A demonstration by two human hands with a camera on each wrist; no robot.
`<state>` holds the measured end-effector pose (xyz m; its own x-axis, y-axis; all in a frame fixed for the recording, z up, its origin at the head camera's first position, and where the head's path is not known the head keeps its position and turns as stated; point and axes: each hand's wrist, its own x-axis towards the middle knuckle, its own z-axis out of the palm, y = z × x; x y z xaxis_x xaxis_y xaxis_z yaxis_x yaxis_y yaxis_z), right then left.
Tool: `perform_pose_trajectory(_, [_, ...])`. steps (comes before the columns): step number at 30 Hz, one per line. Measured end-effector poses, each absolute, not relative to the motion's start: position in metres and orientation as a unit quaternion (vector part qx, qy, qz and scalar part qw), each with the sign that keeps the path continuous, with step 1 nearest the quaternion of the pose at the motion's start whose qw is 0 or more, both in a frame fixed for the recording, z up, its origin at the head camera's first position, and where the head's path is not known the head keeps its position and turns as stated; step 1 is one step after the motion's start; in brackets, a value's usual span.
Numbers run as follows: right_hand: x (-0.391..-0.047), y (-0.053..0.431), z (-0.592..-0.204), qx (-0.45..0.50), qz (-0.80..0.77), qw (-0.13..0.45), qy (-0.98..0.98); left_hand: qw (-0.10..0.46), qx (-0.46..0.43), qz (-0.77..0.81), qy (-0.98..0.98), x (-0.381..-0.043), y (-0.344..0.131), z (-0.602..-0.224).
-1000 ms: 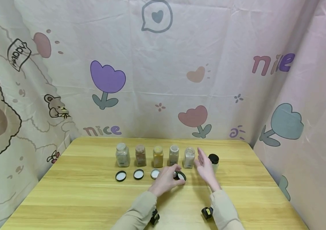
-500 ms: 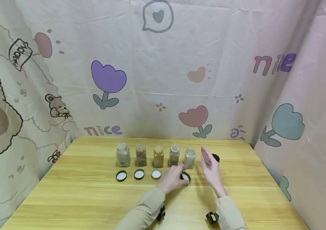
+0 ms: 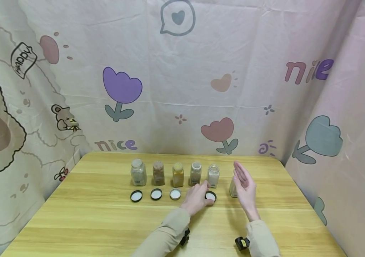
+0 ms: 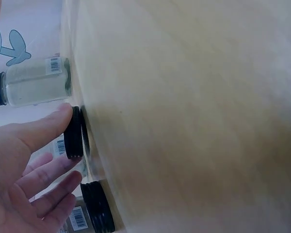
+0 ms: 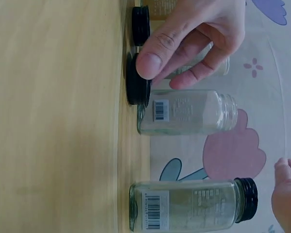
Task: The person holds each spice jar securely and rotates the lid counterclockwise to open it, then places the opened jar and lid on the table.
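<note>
My left hand [image 3: 196,198] pinches a black jar lid [image 3: 210,196] with a white inner face, low at the tabletop. In the left wrist view the thumb and a finger touch this lid [image 4: 73,133] from opposite sides. My right hand [image 3: 246,189] has straight fingers and holds nothing. It stands in front of a capped glass jar [image 3: 233,188], hiding most of it in the head view. The right wrist view shows that jar's black lid [image 5: 247,200] in place. Behind my left hand stands an uncapped jar of white contents [image 3: 213,176].
Further left stand several jars without black lids: a large pale one [image 3: 138,173], a reddish-brown one [image 3: 158,174], a yellow one [image 3: 178,175] and a greyish one [image 3: 196,174]. Lids [image 3: 136,196] lie in a row before them. A printed curtain [image 3: 169,89] hangs behind the table [image 3: 83,214].
My left hand has slid right with the lid, away from the row of lids. My right hand has shifted right, from beside the uncapped jar to across the capped one.
</note>
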<state>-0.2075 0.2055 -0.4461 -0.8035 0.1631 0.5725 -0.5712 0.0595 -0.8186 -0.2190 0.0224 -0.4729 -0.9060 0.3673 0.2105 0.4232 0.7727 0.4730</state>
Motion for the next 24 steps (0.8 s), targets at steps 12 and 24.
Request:
perform_pose_trajectory(12, [-0.208,0.215,-0.448,0.169,0.703,0.329,-0.607,0.075,-0.206,-0.246,-0.944,-0.220,0.027,-0.477])
perform_pose_trajectory(24, [-0.213,0.233,-0.453,0.141,0.674,0.313,-0.655,0.031,-0.196,-0.324,-0.925,-0.217,0.013,-0.470])
